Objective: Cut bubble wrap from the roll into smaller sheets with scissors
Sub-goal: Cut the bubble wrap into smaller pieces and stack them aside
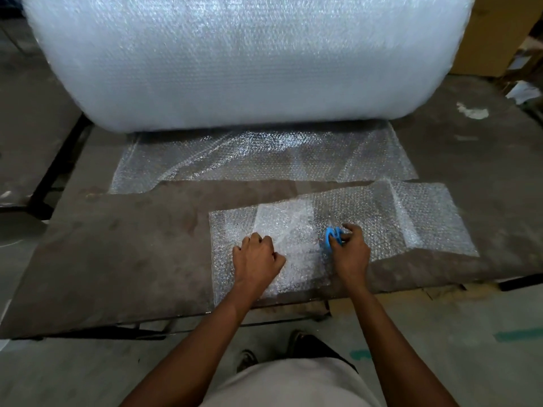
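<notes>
A huge bubble wrap roll (235, 60) stands at the back of the brown table (117, 245). Its loose end (258, 160) lies flat in front of it with a cut front edge. A separate cut sheet (417, 218), partly folded over itself, lies at the table's front right. My left hand (255, 259) rests on this sheet with its fingers curled, seeming to pinch the wrap. My right hand (348, 245) grips blue-handled scissors (333, 236) on top of the sheet; the blades are hidden.
Cardboard boxes (493, 39) stand at the back right, with paper scraps (523, 92) beside them. A white smear (473, 111) marks the table's right side. The table's front edge runs just before my feet (246, 359). Another dark surface (26, 127) sits to the left.
</notes>
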A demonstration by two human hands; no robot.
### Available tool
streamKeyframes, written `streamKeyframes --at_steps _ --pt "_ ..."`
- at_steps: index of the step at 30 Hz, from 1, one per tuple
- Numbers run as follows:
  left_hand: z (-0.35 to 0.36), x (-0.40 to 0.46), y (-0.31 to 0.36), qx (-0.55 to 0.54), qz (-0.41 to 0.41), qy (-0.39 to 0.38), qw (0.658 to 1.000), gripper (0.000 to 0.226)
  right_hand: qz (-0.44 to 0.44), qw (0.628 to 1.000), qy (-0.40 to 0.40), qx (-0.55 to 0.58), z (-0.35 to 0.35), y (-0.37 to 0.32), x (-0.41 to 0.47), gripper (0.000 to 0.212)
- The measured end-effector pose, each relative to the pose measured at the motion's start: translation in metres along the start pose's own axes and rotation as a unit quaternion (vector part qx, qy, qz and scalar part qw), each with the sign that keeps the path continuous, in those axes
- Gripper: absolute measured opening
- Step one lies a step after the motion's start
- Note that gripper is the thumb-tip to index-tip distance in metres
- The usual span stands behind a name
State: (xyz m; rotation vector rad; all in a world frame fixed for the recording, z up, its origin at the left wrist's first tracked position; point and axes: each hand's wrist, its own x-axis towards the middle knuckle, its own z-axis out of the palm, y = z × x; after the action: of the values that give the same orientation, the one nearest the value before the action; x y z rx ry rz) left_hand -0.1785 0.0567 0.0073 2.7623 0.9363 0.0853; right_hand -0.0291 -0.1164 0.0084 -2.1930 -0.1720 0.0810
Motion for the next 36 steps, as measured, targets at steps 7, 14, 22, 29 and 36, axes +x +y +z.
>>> streamKeyframes --at_steps 7,14,22,29,36 --pt "-0.018 0.003 -0.002 -0.229 -0.088 0.064 0.967 0.022 -0.105 0.973 -0.049 -0.198 -0.020 0.020 0.033 0.023" --pt "-0.022 0.010 0.002 -0.429 -0.099 0.031 0.897 0.013 -0.198 0.923 -0.076 -0.320 -0.019 0.044 0.047 0.016" --pt "-0.018 0.019 0.040 -0.274 0.007 -0.045 0.961 0.015 0.046 0.949 -0.306 0.057 -0.011 -0.045 0.014 0.049" --pt "0.007 0.021 0.048 -0.240 0.018 -0.001 0.971 0.032 0.029 0.968 -0.244 0.047 0.031 -0.033 0.019 0.032" --pt "0.016 0.002 0.031 -0.144 -0.289 0.014 0.947 0.069 -0.080 0.968 -0.162 -0.174 0.037 -0.025 0.032 0.033"
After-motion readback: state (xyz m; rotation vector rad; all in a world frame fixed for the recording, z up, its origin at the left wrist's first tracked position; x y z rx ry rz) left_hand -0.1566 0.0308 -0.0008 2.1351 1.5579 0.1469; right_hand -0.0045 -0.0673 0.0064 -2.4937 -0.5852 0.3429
